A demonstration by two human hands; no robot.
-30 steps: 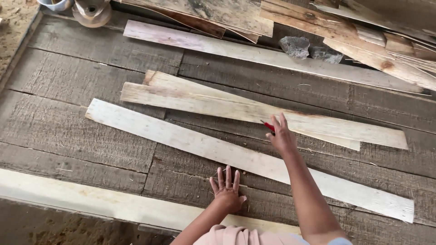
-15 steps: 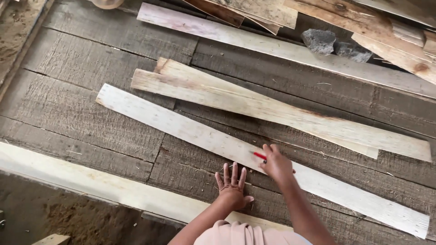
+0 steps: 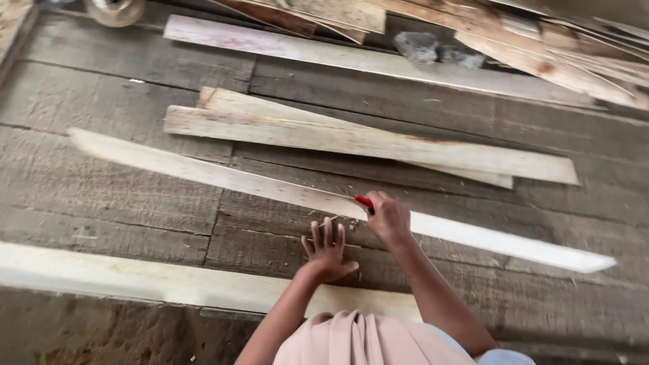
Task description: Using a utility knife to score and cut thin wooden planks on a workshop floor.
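Right hand drops from the far boards onto the long pale strip

The right hand (image 3: pixel 387 217), fingers closed round a small red marking tool (image 3: pixel 364 202), has come nearer, off the pair of stacked pale planks (image 3: pixel 351 138) and onto the long thin pale wooden strip (image 3: pixel 270 189) lying slantwise across the grey plank floor (image 3: pixel 135 67); the tool's tip now meets the strip's near edge, so marking looks under way. The left hand (image 3: pixel 327 251) stays flat, fingers spread, on the floor just near of the strip.
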